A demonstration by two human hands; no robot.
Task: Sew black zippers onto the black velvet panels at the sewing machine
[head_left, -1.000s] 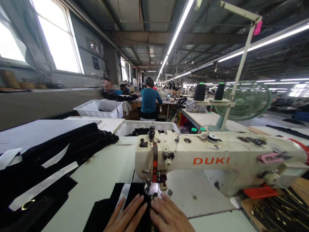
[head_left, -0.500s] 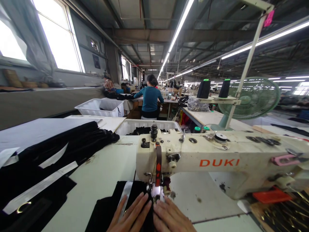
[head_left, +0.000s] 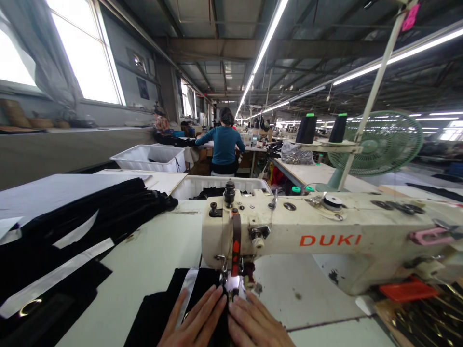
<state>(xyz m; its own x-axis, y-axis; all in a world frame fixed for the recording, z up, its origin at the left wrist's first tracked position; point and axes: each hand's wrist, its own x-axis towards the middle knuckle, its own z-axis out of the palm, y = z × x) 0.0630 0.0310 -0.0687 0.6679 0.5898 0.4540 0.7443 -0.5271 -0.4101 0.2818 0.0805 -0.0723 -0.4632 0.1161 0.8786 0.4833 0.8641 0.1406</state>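
A black fabric piece (head_left: 155,313) with a white strip (head_left: 188,284) across it lies under the needle end of a cream sewing machine (head_left: 275,226). My left hand (head_left: 198,318) rests flat on the fabric, fingers stretched out and partly over the strip. Just right of it, my right hand (head_left: 255,320) lies with fingers extended at the fabric's right edge, close to the lit presser foot area (head_left: 233,283). The fingertips of both hands point toward the needle. What lies under the palms is hidden.
Stacked black fabric (head_left: 83,226) with white strips covers the table's left side. Behind the machine stands a white bin (head_left: 249,183) with black cloth. A red tray (head_left: 408,289) and metal pieces (head_left: 427,318) sit at right. A person in a blue top (head_left: 224,147) sits farther ahead.
The view has shifted slightly, with the scene a little higher. Both hands stay flat beside the needle; the fabric shows little visible movement.
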